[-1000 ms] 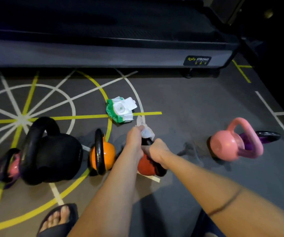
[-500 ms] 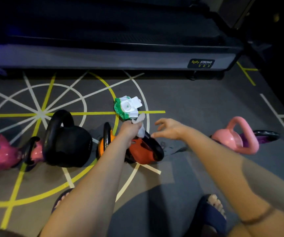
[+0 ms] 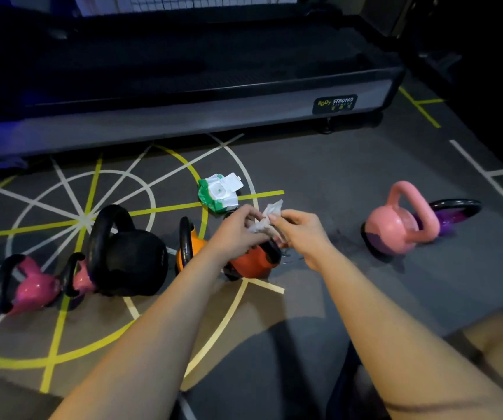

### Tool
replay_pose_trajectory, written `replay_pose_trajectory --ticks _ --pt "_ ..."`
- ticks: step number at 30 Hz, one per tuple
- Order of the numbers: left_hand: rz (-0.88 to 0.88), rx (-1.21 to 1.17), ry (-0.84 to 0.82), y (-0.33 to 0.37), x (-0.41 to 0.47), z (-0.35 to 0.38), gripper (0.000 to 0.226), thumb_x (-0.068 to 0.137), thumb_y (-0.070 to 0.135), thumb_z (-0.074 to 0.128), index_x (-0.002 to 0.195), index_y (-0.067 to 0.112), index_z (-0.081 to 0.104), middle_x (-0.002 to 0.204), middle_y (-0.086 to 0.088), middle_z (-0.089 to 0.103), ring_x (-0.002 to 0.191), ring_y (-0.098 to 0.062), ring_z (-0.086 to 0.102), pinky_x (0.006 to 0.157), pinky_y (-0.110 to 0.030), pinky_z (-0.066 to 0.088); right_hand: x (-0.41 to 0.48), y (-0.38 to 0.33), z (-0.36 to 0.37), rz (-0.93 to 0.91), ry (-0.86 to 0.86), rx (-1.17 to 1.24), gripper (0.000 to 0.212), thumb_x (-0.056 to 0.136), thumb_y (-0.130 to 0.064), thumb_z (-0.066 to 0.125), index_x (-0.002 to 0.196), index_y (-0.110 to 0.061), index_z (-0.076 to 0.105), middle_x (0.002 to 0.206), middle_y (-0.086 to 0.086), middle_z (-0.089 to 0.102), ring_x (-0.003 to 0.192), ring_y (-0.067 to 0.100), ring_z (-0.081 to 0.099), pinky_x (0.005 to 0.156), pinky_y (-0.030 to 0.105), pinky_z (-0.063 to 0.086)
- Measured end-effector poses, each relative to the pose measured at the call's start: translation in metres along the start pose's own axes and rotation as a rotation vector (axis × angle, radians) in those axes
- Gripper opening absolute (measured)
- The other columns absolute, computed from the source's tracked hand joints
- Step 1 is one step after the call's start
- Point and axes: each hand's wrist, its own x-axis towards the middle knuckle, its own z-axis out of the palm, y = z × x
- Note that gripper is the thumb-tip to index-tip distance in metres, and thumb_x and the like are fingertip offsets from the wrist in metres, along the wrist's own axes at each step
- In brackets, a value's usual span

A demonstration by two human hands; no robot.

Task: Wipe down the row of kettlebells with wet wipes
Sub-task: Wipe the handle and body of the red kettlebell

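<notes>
At frame centre both hands pinch one crumpled wet wipe [image 3: 268,219]; the left hand [image 3: 238,233] grips its lower part with curled fingers, the right hand [image 3: 303,234] nips its upper edge; below them a red-orange kettlebell [image 3: 248,263] lies on the floor [image 3: 320,183], with an orange kettlebell [image 3: 188,247] and a big black kettlebell [image 3: 129,256] to its left; a pink kettlebell [image 3: 395,225] sits well apart at right; the wipes pack [image 3: 220,192] lies just above the hands.

Dim room, blue glow at upper left, dark corners, wide-angle bending at edges, soft focus.
</notes>
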Motion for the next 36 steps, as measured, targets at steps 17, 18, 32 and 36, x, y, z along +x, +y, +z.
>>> replay_pose_trajectory --ticks 17,18,32,36 --pt "-0.117 -0.160 0.128 -0.009 -0.015 0.053 0.016 0.090 0.028 0.077 0.093 0.012 0.076 0.085 0.001 0.074 0.072 -0.001 0.063 0.068 -0.025 0.048 -0.033 0.052 -0.015 0.100 0.026 0.178 0.014 0.095 -0.013 0.066 0.096 -0.018 0.079 0.094 0.010 0.076 0.088 0.020 0.073 0.079 0.034 0.059" --pt "-0.114 -0.104 0.137 -0.008 -0.014 0.056 0.017 0.089 0.032 0.078 0.091 0.016 0.077 0.085 0.003 0.074 0.075 0.000 0.062 0.068 -0.024 0.047 -0.035 0.055 -0.017 0.141 -0.040 0.241 0.015 0.094 -0.012 0.066 0.099 -0.017 0.080 0.101 0.014 0.076 0.097 0.025 0.073 0.087 0.037 0.059" --pt "0.239 0.909 -0.078 -0.038 0.042 -0.005 0.058 0.091 0.066 0.057 0.138 0.033 0.054 0.143 0.006 0.053 0.138 -0.017 0.044 0.114 -0.044 0.036 -0.011 0.103 -0.050 0.192 0.212 -0.354 0.023 0.087 -0.025 0.066 0.069 -0.010 0.067 0.066 0.003 0.065 0.066 0.020 0.060 0.058 0.031 0.046" --pt "0.221 0.919 -0.169 -0.067 0.045 0.000 0.068 0.092 0.076 0.037 0.146 0.036 0.046 0.152 0.002 0.042 0.149 -0.021 0.026 0.123 -0.054 0.021 -0.005 0.112 -0.044 0.173 0.260 -0.384 0.031 0.089 -0.010 0.059 0.059 -0.019 0.059 0.062 -0.001 0.054 0.060 0.014 0.055 0.053 0.008 0.044"
